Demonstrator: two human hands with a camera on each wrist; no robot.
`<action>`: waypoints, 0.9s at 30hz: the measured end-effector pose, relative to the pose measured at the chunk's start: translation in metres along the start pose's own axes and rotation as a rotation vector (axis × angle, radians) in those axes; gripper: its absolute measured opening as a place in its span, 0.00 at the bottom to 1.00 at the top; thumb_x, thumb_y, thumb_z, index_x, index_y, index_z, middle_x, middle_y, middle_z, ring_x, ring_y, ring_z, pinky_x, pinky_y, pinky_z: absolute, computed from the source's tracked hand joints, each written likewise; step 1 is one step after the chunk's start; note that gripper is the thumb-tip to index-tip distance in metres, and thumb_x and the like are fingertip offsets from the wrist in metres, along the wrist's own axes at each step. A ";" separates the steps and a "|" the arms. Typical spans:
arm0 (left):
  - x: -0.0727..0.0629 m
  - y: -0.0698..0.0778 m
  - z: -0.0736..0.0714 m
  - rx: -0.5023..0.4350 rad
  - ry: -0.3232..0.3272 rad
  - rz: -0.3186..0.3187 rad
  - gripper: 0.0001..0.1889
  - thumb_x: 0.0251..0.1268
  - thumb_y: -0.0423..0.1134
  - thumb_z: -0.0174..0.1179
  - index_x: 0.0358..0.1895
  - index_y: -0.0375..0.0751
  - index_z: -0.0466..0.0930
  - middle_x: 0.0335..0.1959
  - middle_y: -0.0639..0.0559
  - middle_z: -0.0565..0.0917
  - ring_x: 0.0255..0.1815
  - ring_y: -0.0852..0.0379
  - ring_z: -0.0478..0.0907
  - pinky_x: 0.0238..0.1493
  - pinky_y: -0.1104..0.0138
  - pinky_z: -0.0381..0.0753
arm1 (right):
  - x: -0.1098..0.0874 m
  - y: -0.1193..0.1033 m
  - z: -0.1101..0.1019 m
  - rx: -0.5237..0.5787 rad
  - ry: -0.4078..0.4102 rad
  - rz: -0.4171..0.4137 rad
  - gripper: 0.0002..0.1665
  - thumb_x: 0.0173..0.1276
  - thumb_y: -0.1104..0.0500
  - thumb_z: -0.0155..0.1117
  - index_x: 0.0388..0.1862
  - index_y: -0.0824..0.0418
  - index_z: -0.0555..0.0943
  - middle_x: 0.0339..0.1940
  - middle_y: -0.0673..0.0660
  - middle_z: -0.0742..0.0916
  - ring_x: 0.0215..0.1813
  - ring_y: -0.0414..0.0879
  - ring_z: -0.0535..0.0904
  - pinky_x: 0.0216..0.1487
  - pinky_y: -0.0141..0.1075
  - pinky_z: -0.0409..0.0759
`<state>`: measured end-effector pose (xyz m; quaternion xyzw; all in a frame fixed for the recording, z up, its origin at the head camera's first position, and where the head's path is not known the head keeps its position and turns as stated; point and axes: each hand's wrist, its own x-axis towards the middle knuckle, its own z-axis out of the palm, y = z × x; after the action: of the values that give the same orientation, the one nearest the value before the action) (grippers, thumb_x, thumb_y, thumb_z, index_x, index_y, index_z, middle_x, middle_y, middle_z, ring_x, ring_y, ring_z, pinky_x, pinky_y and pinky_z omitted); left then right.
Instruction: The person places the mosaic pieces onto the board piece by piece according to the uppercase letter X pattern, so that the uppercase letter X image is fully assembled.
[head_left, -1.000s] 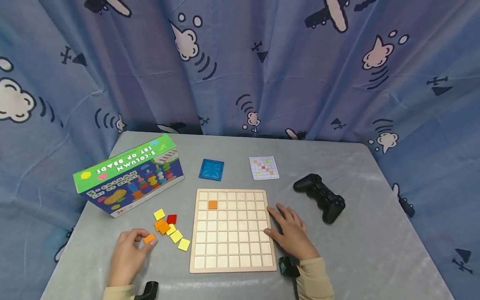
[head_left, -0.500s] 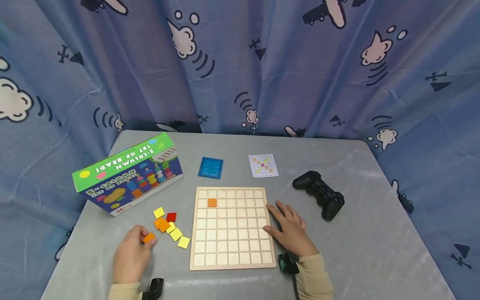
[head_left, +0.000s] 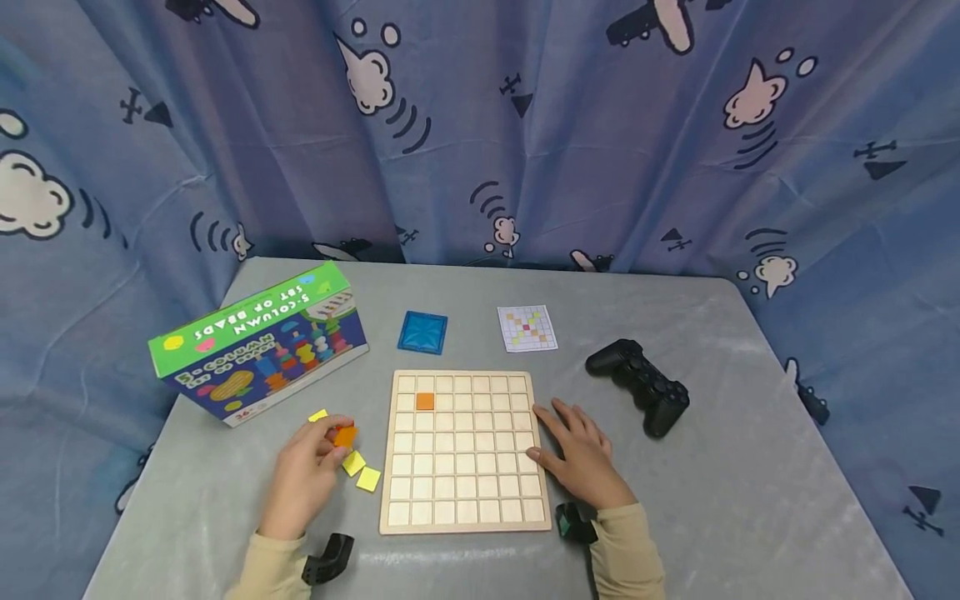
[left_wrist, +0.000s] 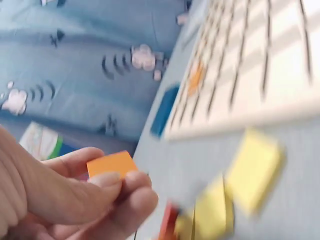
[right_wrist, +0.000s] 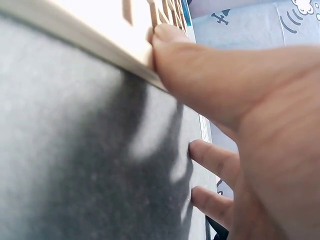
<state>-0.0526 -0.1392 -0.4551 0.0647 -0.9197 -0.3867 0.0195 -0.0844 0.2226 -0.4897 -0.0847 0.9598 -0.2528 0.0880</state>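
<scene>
My left hand point(head_left: 306, 475) pinches an orange square tile point(left_wrist: 114, 164) between thumb and fingers, above the loose tiles left of the board. Below it lie yellow tiles point(head_left: 368, 479) and a red tile point(left_wrist: 168, 220); the hand hides part of the pile in the head view. The wooden grid board point(head_left: 465, 527) lies flat in the middle, with one orange tile point(head_left: 425, 402) in a cell near its upper left. My right hand point(head_left: 581, 454) rests at the board's right edge, thumb touching the rim and the other fingers spread, some on the table in the right wrist view.
A green and blue toy box point(head_left: 262, 350) stands at the back left. Behind the board lie a blue square tray point(head_left: 422, 332) and a small pattern card point(head_left: 527, 328). A black game controller point(head_left: 637, 387) sits to the right. A patterned curtain point(head_left: 465, 125) hangs behind the table.
My left hand has moved right and away from me, carrying the orange tile over the loose pile toward the board. The right hand stays at the board's edge.
</scene>
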 end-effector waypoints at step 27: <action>0.069 0.085 0.112 -0.198 -0.263 0.268 0.13 0.52 0.36 0.72 0.43 0.46 0.83 0.30 0.48 0.76 0.26 0.58 0.66 0.32 0.67 0.66 | 0.000 0.006 0.002 0.030 0.007 -0.002 0.41 0.64 0.43 0.64 0.74 0.46 0.62 0.76 0.60 0.59 0.75 0.65 0.47 0.62 0.67 0.45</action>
<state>-0.1392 -0.0099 -0.4742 -0.1116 -0.8722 -0.4743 -0.0430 -0.0845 0.2269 -0.4946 -0.0835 0.9561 -0.2676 0.0856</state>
